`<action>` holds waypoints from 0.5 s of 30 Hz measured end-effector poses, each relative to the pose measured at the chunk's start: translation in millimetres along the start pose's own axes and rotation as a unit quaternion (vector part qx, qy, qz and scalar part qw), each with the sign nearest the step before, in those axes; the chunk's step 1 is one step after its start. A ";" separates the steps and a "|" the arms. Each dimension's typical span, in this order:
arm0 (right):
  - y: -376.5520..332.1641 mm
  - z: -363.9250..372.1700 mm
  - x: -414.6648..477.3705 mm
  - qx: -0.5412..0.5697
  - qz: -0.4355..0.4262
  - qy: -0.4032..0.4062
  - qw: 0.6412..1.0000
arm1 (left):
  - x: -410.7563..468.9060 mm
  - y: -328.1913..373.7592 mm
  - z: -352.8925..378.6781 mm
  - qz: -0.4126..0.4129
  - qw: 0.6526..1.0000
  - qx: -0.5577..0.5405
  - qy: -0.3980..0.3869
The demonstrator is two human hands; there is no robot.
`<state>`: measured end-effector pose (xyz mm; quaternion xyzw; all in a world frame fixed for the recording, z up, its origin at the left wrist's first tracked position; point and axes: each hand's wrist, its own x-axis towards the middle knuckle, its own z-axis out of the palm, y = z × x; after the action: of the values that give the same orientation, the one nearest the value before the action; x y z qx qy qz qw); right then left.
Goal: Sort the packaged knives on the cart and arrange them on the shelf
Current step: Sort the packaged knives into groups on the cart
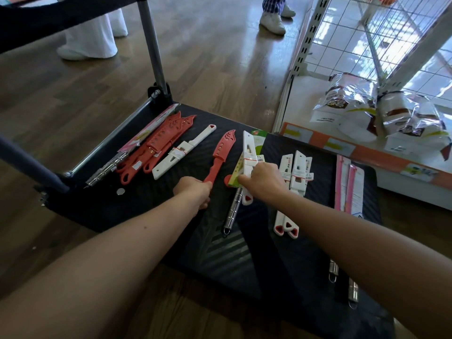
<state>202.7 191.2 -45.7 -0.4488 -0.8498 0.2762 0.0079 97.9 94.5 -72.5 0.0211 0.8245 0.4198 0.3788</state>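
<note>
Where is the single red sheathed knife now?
The red sheathed knife is central on the cart, head view, handle gripped by the left hand, between a lone white sheathed knife and the right hand.

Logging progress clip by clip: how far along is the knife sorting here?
Partly sorted: red knives piled at the cart's far left, white knives grouped right. In hand: the left hand grips a single red knife; the right hand holds a white knife with a green pack. Left: no knives seen on the shelf.
</note>
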 end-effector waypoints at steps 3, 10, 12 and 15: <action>5.5 -3.1 -1.2 -0.012 -0.002 0.001 1.000 | -2.2 3.2 -1.2 0.049 0.971 0.230 0.045; 12.1 -7.2 -4.0 -0.004 -0.002 -0.001 1.000 | -21.9 15.0 0.4 0.156 0.931 0.326 0.048; 13.8 -9.4 -5.9 -0.006 -0.005 0.003 1.000 | -24.6 15.9 3.5 0.190 0.921 0.338 0.041; 19.0 -16.8 -11.9 -0.014 -0.001 0.012 1.000 | -28.9 17.9 11.8 0.238 0.905 0.352 0.035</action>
<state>228.6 198.3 -37.7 -0.4517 -0.8537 0.2588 0.0122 121.0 103.8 -46.5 0.3336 0.9018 0.1806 0.2069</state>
